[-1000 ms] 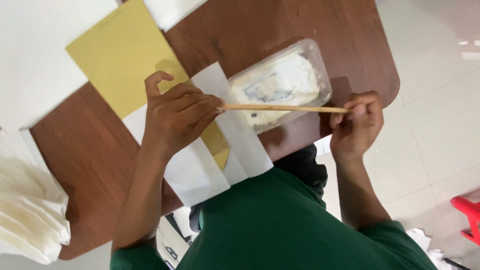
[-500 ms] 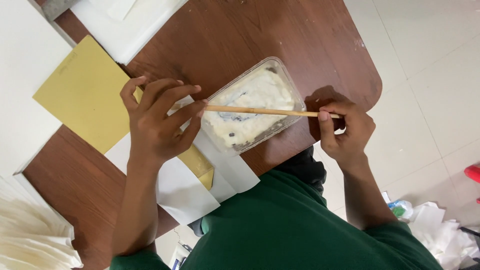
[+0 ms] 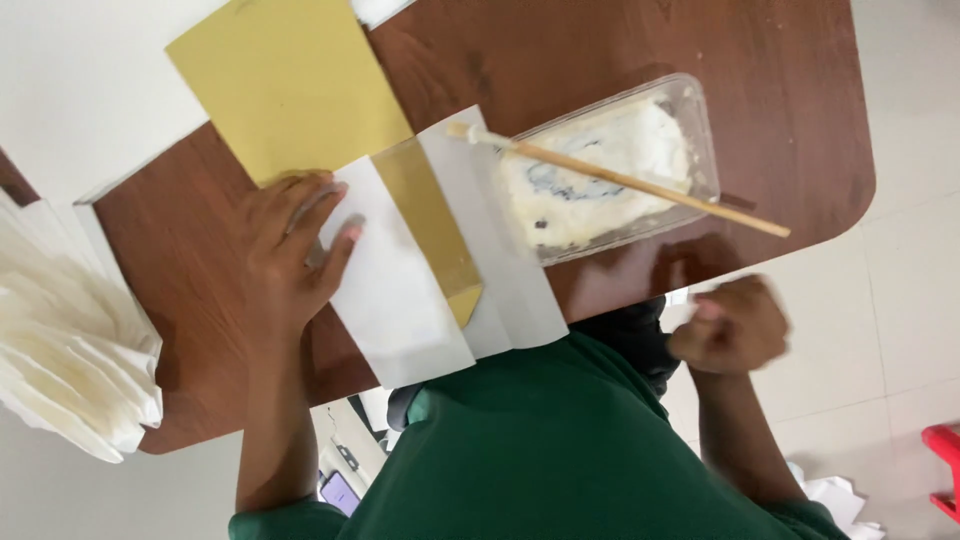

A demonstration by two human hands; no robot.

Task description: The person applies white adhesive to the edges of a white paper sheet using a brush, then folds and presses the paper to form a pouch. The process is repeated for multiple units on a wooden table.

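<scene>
Paper strips (white over gold) lie under your flat, spread left hand; press evenly. Your right hand hangs loosely curled, empty, off the table edge; the glue brush rests across the tray.

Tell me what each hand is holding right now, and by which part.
Nothing is gripped. The left hand presses flat on the white paper; the right hand, blurred, is off the table, and the brush rests on the plastic tray.

You've got a white pleated paper fan at 8 o'clock on the brown table, a red object at 4 o'clock on the floor, crumpled white paper beside it.
</scene>
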